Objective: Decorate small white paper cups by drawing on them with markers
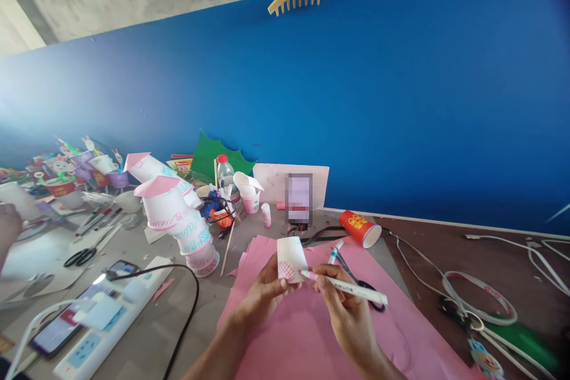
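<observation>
My left hand [268,286] is closed around a white paper cup [291,250], which bears a pink crosshatched patch low on its side and a faint bluish-green line near its top. In my right hand [350,317] is a white marker pen [358,290], gripped like a pencil. Its pink tip is at the lower right of the cup; whether it touches cannot be made out. Pink paper [285,332] lies beneath both hands. Just behind my right hand are a teal-banded marker [335,250] and scissors [378,304] with dark handles, partly hidden.
At left stand stacked, decorated cups with pink cone roofs [162,186]. A power strip [84,350], cables and a phone [56,329] lie nearer. A red cup [356,227] lies on its side behind the paper. Another person's hand [9,222] shows at far left.
</observation>
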The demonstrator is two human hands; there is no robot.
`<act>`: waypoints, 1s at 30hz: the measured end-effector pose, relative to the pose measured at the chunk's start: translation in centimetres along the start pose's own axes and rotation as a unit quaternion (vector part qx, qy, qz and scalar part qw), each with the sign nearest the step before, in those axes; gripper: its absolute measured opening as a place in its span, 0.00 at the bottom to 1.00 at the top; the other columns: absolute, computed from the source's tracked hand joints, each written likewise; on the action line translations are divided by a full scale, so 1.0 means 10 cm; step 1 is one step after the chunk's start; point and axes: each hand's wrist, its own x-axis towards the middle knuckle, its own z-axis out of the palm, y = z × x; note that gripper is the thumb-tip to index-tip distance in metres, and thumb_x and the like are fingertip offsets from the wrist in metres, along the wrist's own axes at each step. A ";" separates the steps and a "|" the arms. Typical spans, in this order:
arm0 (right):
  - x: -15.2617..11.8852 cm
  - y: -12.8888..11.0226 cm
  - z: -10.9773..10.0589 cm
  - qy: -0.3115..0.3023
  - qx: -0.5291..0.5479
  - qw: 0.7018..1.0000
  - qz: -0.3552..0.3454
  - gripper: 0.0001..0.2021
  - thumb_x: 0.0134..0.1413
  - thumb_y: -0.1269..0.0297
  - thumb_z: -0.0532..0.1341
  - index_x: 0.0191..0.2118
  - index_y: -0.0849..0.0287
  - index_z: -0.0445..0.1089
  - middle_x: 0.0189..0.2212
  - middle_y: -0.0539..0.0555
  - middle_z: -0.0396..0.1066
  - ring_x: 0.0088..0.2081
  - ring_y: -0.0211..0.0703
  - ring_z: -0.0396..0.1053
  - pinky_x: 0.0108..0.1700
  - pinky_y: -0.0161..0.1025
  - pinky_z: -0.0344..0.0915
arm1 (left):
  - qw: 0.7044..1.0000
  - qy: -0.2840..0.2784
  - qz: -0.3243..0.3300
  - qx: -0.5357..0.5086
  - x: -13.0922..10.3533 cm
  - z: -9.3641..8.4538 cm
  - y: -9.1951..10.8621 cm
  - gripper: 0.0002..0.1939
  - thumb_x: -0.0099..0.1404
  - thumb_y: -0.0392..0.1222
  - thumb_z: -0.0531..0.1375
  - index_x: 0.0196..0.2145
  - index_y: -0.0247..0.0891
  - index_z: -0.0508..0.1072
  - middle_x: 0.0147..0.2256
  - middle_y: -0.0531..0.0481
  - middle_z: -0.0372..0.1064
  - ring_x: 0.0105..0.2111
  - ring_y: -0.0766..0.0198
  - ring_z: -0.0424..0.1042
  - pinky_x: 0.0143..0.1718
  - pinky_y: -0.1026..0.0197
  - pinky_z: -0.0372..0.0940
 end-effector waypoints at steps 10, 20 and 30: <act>0.00 -0.07 0.01 -0.002 -0.007 1.000 -0.009 0.15 0.56 0.50 0.63 0.34 0.58 0.73 0.24 0.52 0.71 0.24 0.40 0.66 0.25 0.34 0.65 | 1.000 -0.001 0.004 0.003 0.00 -0.02 -0.01 0.30 0.57 0.50 0.65 0.56 0.46 0.67 0.48 0.45 0.72 0.50 0.49 0.67 0.49 0.51 0.60; 0.00 -0.12 0.02 0.006 -0.014 1.000 0.001 0.15 0.55 0.49 0.63 0.33 0.58 0.73 0.22 0.50 0.69 0.24 0.40 0.65 0.25 0.33 0.64 | 1.000 0.001 0.002 0.015 0.00 0.01 0.02 0.28 0.57 0.51 0.65 0.54 0.43 0.69 0.46 0.45 0.72 0.48 0.49 0.68 0.47 0.51 0.60; 0.01 -0.09 0.01 -0.006 -0.025 1.000 -0.002 0.15 0.56 0.49 0.62 0.34 0.58 0.72 0.23 0.50 0.69 0.24 0.39 0.63 0.25 0.34 0.62 | 1.000 0.000 0.007 0.019 0.00 0.01 0.02 0.30 0.56 0.53 0.66 0.55 0.43 0.68 0.47 0.44 0.72 0.48 0.48 0.68 0.48 0.50 0.60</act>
